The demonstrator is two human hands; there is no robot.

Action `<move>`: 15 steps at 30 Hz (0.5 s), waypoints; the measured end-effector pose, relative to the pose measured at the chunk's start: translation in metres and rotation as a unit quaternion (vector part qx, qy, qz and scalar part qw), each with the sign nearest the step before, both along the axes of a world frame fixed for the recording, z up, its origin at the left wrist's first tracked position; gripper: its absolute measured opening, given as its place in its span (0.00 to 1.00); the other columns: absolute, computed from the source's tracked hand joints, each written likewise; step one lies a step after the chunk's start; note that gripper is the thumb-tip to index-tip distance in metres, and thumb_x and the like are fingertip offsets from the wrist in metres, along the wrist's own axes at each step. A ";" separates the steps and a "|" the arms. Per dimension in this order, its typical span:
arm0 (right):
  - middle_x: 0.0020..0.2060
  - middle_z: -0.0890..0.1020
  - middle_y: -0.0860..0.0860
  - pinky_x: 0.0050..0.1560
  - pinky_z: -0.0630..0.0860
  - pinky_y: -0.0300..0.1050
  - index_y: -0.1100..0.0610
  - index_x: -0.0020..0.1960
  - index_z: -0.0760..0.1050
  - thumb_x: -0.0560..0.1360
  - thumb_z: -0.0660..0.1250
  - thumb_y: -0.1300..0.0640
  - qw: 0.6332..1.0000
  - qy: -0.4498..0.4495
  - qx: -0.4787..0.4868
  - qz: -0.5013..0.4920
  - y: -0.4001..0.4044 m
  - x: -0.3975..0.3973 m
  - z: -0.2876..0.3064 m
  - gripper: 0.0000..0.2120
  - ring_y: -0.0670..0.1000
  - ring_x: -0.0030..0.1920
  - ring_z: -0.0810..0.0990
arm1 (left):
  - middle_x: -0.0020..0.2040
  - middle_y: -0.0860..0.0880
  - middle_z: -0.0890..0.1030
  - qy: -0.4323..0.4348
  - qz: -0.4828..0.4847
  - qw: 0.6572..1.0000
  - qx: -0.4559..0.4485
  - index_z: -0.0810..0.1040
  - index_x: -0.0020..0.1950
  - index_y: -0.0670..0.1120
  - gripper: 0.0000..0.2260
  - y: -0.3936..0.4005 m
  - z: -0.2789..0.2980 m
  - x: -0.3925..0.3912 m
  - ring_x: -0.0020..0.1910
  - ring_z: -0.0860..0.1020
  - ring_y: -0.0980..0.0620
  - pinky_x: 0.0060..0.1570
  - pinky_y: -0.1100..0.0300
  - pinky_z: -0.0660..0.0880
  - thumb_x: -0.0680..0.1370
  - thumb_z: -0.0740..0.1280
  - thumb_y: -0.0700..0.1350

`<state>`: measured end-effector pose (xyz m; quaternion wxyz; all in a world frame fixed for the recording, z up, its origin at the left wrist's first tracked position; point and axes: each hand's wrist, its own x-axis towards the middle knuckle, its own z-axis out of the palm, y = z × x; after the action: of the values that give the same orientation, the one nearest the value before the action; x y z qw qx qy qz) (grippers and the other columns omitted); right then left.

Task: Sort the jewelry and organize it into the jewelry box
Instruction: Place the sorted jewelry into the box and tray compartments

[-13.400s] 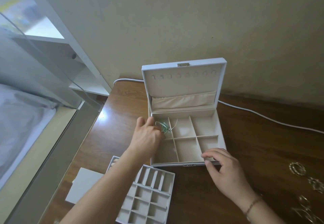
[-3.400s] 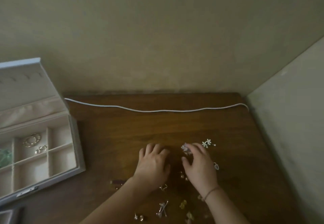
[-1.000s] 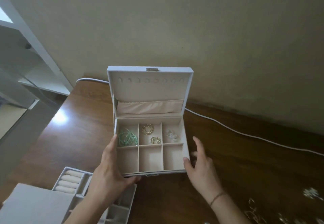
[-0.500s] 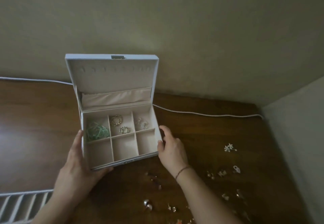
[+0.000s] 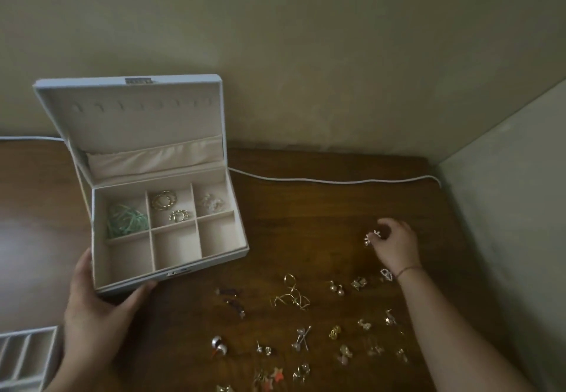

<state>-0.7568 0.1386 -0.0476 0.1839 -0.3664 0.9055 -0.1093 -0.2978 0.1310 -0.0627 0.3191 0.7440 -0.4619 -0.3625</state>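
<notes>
The white jewelry box [image 5: 242, 246] stands open on the wooden table, lid upright. Its back row holds a green cord [image 5: 125, 221], gold rings [image 5: 165, 200] and pale small pieces [image 5: 213, 203]; the front row holds nothing. My left hand [image 5: 95, 309] grips the box's front left corner, thumb along the front wall. Far to the right, my right hand [image 5: 396, 244] pinches a small white flower earring [image 5: 372, 236] just above the table. Several loose earrings [image 5: 292, 296] lie scattered on the table in front of the box.
A white cable [image 5: 337, 180] runs along the back of the table to the right wall [image 5: 505, 207]. A compartment tray [image 5: 21, 358] sits at the lower left corner. Star-shaped pieces [image 5: 275, 374] lie near the bottom edge.
My right hand left the box's right side and reached right to the flower earring, pinching it. The box has slid rightward toward the loose jewelry, with my left hand still on it.
</notes>
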 end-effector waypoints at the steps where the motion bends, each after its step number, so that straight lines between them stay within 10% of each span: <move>1: 0.66 0.73 0.53 0.66 0.71 0.53 0.51 0.63 0.75 0.74 0.71 0.52 1.000 -0.013 0.012 0.007 0.001 -0.008 -0.002 0.18 0.57 0.68 0.69 | 0.68 0.47 0.75 0.008 0.015 1.000 -0.001 0.61 0.70 0.70 0.46 0.004 -0.002 -0.001 0.66 0.75 0.44 0.66 0.42 0.70 0.61 0.83 0.51; 5: 0.64 0.73 0.51 0.60 0.72 0.47 0.51 0.60 0.78 0.75 0.70 0.55 0.997 -0.034 0.019 0.062 0.008 -0.016 -0.008 0.13 0.54 0.64 0.73 | 0.67 0.48 0.76 0.019 0.041 0.999 0.008 0.59 0.66 0.73 0.43 0.010 -0.006 -0.003 0.65 0.75 0.45 0.66 0.42 0.71 0.54 0.73 0.66; 15: 0.51 0.77 0.47 0.45 0.75 0.42 0.49 0.53 0.79 0.75 0.69 0.54 0.995 -0.005 0.009 0.095 0.013 -0.020 -0.018 0.06 0.49 0.51 0.77 | 0.67 0.47 0.76 -0.010 0.049 0.999 -0.014 0.57 0.65 0.74 0.42 0.009 -0.016 -0.007 0.66 0.75 0.42 0.66 0.41 0.70 0.56 0.74 0.65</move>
<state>-0.7772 0.1514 -0.0657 0.2011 -0.4489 0.8665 -0.0848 -0.3053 0.1404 -0.0790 0.3419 0.7646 -0.4333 -0.3328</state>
